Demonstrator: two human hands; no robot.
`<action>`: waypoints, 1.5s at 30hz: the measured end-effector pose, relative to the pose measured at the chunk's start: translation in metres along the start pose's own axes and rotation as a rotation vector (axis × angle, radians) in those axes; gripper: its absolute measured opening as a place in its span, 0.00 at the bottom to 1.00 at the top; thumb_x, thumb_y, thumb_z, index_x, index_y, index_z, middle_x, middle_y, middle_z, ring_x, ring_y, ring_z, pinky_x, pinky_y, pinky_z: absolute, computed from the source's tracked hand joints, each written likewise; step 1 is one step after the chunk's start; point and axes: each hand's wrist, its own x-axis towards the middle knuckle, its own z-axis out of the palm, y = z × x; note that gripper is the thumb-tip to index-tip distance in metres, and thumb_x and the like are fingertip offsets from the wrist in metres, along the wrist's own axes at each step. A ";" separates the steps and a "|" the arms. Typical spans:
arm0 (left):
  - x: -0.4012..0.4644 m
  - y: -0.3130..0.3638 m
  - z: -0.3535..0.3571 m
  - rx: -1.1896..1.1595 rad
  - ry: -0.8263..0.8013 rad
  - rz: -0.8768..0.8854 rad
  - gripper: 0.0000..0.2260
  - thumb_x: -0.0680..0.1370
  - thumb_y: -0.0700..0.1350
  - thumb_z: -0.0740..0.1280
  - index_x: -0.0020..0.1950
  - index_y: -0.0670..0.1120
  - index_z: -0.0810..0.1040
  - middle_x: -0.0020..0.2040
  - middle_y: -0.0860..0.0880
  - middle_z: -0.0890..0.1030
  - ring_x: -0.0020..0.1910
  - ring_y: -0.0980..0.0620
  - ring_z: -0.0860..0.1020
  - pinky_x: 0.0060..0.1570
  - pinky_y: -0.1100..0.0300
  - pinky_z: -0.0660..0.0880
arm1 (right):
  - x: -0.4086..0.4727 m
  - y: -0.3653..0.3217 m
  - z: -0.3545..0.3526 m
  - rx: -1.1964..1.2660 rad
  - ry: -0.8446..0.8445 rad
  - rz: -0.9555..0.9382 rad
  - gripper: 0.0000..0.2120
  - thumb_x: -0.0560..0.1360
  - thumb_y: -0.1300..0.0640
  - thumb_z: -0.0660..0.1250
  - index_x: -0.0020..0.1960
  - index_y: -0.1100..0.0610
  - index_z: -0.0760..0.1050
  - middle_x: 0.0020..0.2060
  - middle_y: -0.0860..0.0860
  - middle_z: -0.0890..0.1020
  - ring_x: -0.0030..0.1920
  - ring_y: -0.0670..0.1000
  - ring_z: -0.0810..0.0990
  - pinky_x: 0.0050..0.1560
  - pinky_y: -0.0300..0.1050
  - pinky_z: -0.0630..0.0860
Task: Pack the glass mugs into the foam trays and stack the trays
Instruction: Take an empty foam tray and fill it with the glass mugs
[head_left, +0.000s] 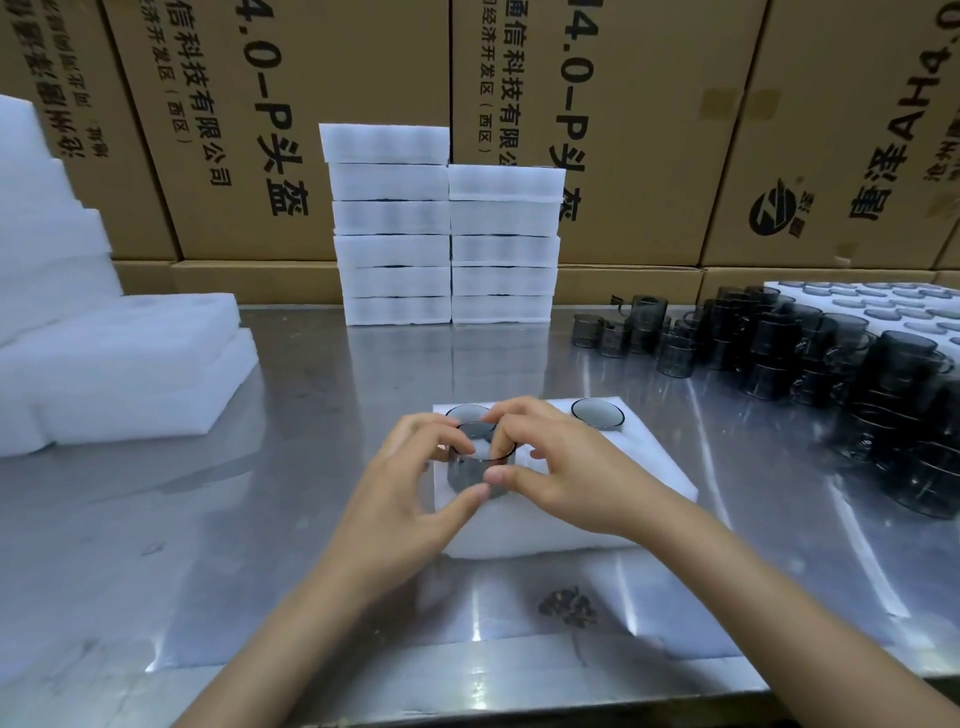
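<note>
On the steel table (182, 519), going from left to right, loose foam pieces (119, 364) are lying at the far left, two stacks of filled trays (447, 234) are standing at the back, and a crowd of dark glass mugs (831, 364) is waiting at the right. In the middle, the left hand (410, 483) and the right hand (561, 467) are both pinching one mug (480, 460), each grip curled round its wall, over the near-left pocket of the foam tray (597, 514). Two mugs are already sitting in the far pockets. The step probably calls for keeping the mug upright and centred, then pressing evenly on both sides so the foam is not tearing and the glass is seating fully.
</note>
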 end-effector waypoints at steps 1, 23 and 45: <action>-0.002 -0.001 -0.001 0.021 -0.004 0.009 0.11 0.71 0.48 0.74 0.50 0.52 0.77 0.56 0.56 0.74 0.55 0.59 0.76 0.54 0.72 0.68 | 0.000 -0.001 0.002 -0.010 -0.013 0.011 0.04 0.75 0.51 0.68 0.45 0.49 0.73 0.59 0.40 0.72 0.62 0.42 0.71 0.59 0.48 0.70; 0.017 -0.017 -0.018 0.145 -0.212 -0.042 0.15 0.75 0.63 0.54 0.59 0.68 0.72 0.60 0.71 0.74 0.65 0.75 0.63 0.69 0.68 0.47 | -0.014 0.005 0.016 -0.089 0.046 0.012 0.23 0.80 0.41 0.52 0.72 0.47 0.64 0.69 0.42 0.70 0.70 0.40 0.60 0.67 0.36 0.56; 0.027 -0.080 0.019 -0.208 0.201 -0.482 0.13 0.83 0.51 0.51 0.50 0.56 0.75 0.59 0.50 0.75 0.49 0.52 0.78 0.58 0.48 0.72 | -0.104 0.203 -0.126 -0.795 0.255 1.104 0.12 0.77 0.58 0.59 0.59 0.60 0.68 0.61 0.57 0.73 0.63 0.60 0.66 0.49 0.51 0.69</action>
